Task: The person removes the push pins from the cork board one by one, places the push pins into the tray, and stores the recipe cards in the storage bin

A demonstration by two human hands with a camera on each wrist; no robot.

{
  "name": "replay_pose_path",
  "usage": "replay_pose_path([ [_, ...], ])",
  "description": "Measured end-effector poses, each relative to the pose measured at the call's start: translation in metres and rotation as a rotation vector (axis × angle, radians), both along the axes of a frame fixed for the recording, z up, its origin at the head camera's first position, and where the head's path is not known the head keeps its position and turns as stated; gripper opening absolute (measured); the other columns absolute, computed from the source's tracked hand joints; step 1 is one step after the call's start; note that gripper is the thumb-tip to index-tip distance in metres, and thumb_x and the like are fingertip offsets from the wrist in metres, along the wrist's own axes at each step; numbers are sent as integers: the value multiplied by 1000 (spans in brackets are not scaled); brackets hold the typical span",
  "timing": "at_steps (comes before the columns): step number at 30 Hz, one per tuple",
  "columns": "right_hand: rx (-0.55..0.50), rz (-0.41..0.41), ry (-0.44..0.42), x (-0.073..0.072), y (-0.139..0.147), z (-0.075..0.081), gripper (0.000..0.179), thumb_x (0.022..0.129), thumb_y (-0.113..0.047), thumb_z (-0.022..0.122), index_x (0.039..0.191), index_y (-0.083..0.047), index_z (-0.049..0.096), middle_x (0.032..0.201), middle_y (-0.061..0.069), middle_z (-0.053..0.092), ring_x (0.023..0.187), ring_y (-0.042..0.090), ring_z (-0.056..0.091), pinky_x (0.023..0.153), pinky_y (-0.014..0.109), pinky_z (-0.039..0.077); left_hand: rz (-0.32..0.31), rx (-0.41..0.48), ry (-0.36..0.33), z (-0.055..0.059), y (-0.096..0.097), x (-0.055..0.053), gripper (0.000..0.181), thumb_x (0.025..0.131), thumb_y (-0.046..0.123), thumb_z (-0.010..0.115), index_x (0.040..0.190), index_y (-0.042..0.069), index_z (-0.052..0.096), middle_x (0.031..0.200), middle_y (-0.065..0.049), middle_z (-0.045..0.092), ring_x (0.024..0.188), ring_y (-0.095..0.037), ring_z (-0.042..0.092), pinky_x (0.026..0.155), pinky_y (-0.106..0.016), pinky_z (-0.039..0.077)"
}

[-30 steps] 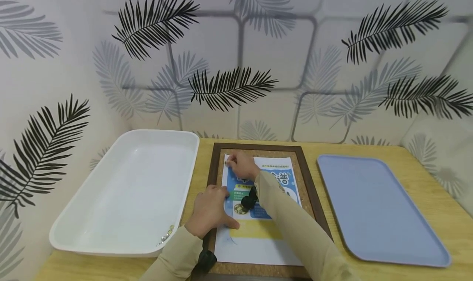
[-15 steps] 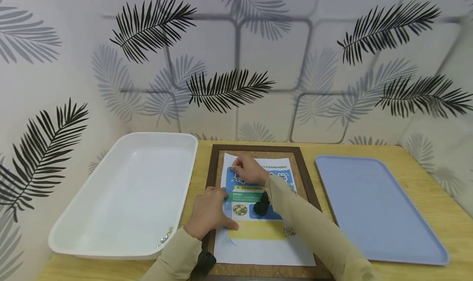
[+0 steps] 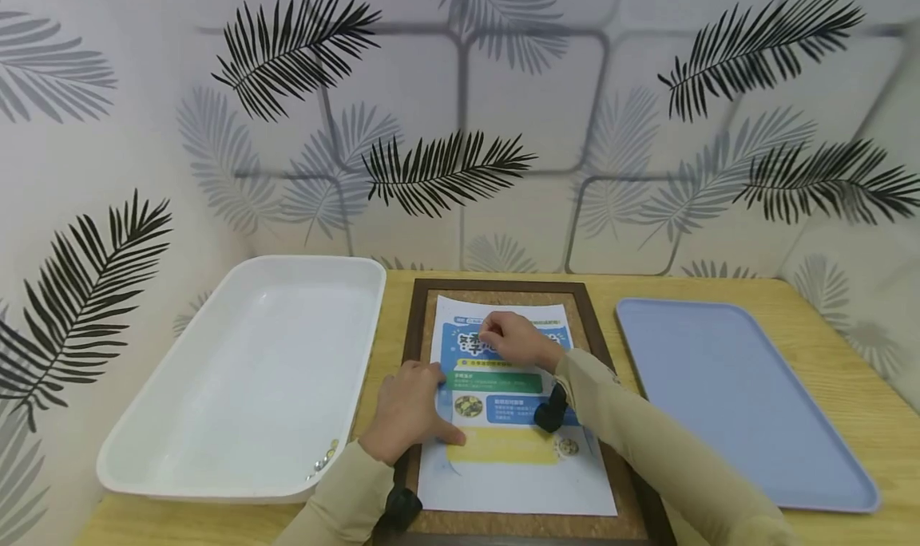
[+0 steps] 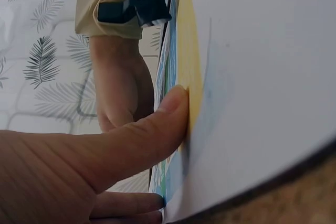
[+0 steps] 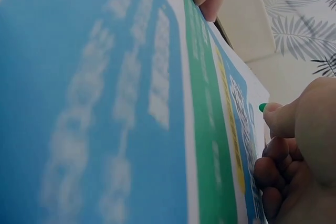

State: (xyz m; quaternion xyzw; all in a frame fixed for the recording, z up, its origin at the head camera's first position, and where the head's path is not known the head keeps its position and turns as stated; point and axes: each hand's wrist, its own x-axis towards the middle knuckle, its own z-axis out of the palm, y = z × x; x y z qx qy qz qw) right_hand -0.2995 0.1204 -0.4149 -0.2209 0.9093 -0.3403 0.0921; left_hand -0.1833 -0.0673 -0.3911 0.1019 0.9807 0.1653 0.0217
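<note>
A printed poster (image 3: 517,482) with blue, green and yellow blocks lies on a cork board (image 3: 632,522) with a dark brown frame. My left hand (image 3: 408,409) rests at the poster's left edge, thumb and fingers spread, the thumb tip pressing by the yellow block (image 4: 187,40). Over the blue title area is my right hand (image 3: 519,340), its fingers curled. In the right wrist view its thumb and finger pinch a small green pin (image 5: 262,107), of which only the green tip shows; the rest is hidden in the fingers.
A deep white basin (image 3: 251,370) stands left of the board, with several small gold and silver pieces (image 3: 325,458) in its near right corner. To the right lies a flat blue tray (image 3: 740,402). Behind the wooden table (image 3: 805,314) rises a leaf-patterned wall.
My right hand has moved from the poster's top left corner rightward and slightly nearer, over the title, uncovering that corner. The left hand has stayed in place.
</note>
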Motion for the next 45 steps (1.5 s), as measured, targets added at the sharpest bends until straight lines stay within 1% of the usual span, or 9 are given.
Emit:
replay_pose_path([
  [6, 29, -31, -13, 6, 24, 3, 12, 99, -13, 53, 92, -5, 58, 82, 3, 55, 73, 14, 49, 72, 30, 40, -4, 3, 6, 0, 2, -1, 77, 49, 47, 94, 108, 4, 67, 99, -7, 66, 104, -28, 58, 78, -45, 47],
  [14, 55, 1, -33, 18, 53, 4, 11, 98, -13, 53, 92, -5, 59, 83, 3, 57, 73, 14, 50, 70, 29, 41, 10, -3, 10, 1, 0, 1, 76, 48, 46, 94, 106, 5, 68, 96, -6, 66, 99, -26, 58, 73, -42, 46],
  [18, 26, -15, -14, 26, 71, 3, 11, 97, -11, 53, 92, -4, 58, 83, 4, 55, 73, 15, 49, 69, 30, 40, 6, 10, 17, -1, -1, 2, 75, 47, 46, 94, 104, 5, 68, 93, -5, 66, 96, -25, 58, 72, -41, 46],
  [21, -5, -17, 34, 30, 87, 5, 11, 97, -9, 53, 91, -1, 58, 78, 4, 52, 69, 15, 47, 65, 28, 39, -1, 13, 35, -3, -1, 2, 73, 47, 46, 94, 102, 5, 69, 90, -5, 65, 92, -24, 58, 70, -40, 46],
  [25, -40, -53, 77, 36, 109, 11, 10, 97, -6, 54, 89, 1, 57, 73, 2, 46, 66, 15, 43, 61, 26, 35, -14, 20, 56, -3, -1, 0, 73, 48, 47, 94, 101, 5, 69, 88, -5, 65, 90, -24, 58, 69, -40, 46],
  [28, -37, -88, 98, 42, 125, 13, 10, 97, -6, 55, 89, 0, 56, 73, 2, 46, 66, 15, 42, 61, 27, 35, -16, 18, 46, -2, -1, 1, 73, 49, 47, 94, 103, 5, 69, 92, -5, 66, 95, -26, 59, 71, -40, 47],
  [35, -11, -108, 139, 52, 159, 7, 13, 99, -9, 51, 93, 1, 56, 73, 3, 47, 61, 11, 40, 60, 28, 35, 2, -15, 24, 0, -2, 1, 74, 50, 47, 93, 105, 6, 68, 96, -6, 66, 102, -27, 59, 73, -40, 47],
  [39, -10, -123, 134, 56, 173, 3, 15, 100, -9, 50, 94, 2, 57, 73, 4, 49, 59, 9, 39, 56, 27, 35, 9, -11, 10, 1, -1, 2, 74, 49, 46, 94, 106, 5, 68, 95, -5, 66, 98, -25, 58, 74, -41, 46],
  [45, 16, -200, 113, 64, 189, 1, 15, 100, -10, 50, 96, 3, 57, 73, 3, 49, 59, 9, 39, 54, 27, 35, 8, 4, 11, 2, 1, 3, 72, 49, 45, 94, 104, 6, 68, 91, -4, 65, 95, -25, 57, 73, -41, 45],
])
